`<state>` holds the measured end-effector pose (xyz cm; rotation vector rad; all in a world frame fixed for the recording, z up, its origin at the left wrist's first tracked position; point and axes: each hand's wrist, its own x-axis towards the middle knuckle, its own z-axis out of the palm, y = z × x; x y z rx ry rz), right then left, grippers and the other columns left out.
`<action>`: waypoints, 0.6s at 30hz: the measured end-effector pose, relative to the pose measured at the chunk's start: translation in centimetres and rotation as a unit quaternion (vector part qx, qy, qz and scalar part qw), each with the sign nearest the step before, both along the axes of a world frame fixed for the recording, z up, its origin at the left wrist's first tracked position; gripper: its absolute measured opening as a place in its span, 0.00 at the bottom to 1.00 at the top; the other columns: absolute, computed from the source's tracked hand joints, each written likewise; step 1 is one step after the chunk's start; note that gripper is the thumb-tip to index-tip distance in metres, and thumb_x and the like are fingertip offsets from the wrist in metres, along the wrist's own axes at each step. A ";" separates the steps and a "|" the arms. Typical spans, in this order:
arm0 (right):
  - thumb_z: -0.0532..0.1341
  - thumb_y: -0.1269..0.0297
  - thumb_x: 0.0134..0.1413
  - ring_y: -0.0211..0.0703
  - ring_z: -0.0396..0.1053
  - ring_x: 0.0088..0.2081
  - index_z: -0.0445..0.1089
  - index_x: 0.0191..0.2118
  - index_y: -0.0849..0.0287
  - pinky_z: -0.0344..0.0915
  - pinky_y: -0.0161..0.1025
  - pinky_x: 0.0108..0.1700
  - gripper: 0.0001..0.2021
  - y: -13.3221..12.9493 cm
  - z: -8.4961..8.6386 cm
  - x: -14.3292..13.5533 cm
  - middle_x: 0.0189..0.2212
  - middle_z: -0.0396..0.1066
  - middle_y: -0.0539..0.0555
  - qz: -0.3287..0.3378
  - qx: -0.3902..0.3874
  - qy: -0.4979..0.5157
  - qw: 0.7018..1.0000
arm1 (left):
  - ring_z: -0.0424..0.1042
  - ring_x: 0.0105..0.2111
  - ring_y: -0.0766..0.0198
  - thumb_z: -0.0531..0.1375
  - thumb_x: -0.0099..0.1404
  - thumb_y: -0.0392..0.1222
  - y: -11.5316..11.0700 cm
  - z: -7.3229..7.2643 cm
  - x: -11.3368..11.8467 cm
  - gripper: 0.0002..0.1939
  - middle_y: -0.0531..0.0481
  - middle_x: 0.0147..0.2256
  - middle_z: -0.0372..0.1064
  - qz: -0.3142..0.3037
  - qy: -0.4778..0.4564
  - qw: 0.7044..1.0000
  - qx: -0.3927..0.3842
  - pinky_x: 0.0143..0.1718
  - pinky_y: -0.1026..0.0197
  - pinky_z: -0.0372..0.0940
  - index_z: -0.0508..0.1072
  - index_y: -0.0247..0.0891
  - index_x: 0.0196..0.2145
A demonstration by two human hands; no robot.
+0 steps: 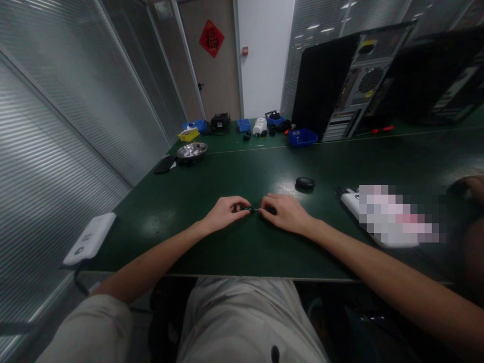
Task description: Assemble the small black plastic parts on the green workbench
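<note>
My left hand (228, 213) rests above the green table with thumb and fingers pinched on a small dark part with a bit of green (251, 210). Facing it, my right hand (285, 213) is closed on a thin piece whose light tip points at that part. Something dark shows under the right palm, perhaps its handle; the exact kind is too small to tell. The fingertips of both hands nearly meet. Beyond my right hand lies a black oval case or mouse (305, 183).
A white power strip (91, 238) lies at the left edge, and a white device, partly blurred out (353, 204), at the right. Another person's hand (475, 186) is at far right. Behind are a metal bowl (192, 150), a blue bin (302, 137) and a computer tower (325, 85).
</note>
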<state>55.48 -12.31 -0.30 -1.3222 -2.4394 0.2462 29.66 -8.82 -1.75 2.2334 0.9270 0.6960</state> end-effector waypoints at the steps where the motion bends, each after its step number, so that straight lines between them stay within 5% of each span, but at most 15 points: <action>1: 0.59 0.57 0.67 0.42 0.69 0.35 0.73 0.41 0.54 0.54 0.38 0.35 0.09 0.0 0.0 0.0 0.38 0.74 0.52 0.000 0.003 -0.001 1.000 | 0.66 0.30 0.65 0.65 0.69 0.49 0.1 -0.1 0.0 0.15 0.47 0.36 0.75 -0.001 -0.003 1.000 0.006 0.31 0.63 0.58 0.81 0.37 0.47; 18: 0.56 0.56 0.70 0.42 0.70 0.36 0.71 0.43 0.55 0.56 0.38 0.36 0.11 -0.6 -0.2 -0.7 0.39 0.73 0.53 0.016 0.013 0.004 1.000 | 0.72 0.33 0.63 0.66 0.69 0.45 -0.3 0.0 0.3 0.11 0.45 0.40 0.79 -0.029 -0.022 0.999 0.013 0.36 0.61 0.64 0.84 0.38 0.44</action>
